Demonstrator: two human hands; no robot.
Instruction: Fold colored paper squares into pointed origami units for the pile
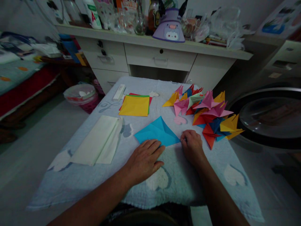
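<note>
A sheet of blue origami paper (158,130) lies on the cloth-covered table in front of me, turned cornerwise, with creases across it. Flat on its near left edge rests my left hand (145,160), fingers stretched out and thumb apart. My right hand (192,145) is closed at the sheet's right corner, thumb and forefinger pinching the tip; its other fingers are curled. Beyond the sheet is a stack of square origami paper (134,105), yellow on top with green and red edges showing beneath. A heap of folded paper cranes (207,110) in several colours sits to the right.
Folded whitish cloth or paper (96,141) lies on the left of the table. A narrow white box (119,92) and a crumpled white scrap (154,94) are farther back. A lined bin (82,95) stands left on the floor; a washing machine (279,103) is at right.
</note>
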